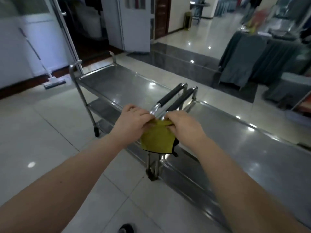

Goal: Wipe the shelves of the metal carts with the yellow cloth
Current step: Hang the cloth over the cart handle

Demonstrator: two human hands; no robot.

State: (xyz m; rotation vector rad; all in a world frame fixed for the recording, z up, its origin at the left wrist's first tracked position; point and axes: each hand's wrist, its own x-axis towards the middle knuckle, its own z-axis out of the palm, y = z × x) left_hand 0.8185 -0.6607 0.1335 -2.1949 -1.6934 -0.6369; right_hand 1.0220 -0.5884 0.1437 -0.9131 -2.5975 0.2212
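On the tiled floor (50, 132), far cart (121, 84) and near cart (252, 148) stand end to end. Left hand (133, 120) and right hand (183, 125) each have a grip clamped on the cloth (156, 140), hanging by the handles (170, 96). Best fold it flat, then wipe each shelf in overlapping strokes.

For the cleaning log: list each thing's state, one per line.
Yellow cloth: hanging, pinched by both hands.
Left hand: pinching the cloth.
Right hand: pinching the cloth.
Far cart: standing on its wheels.
Near cart: standing, handle beside the far cart's.
Mop: leaning on wall.
Door: open.
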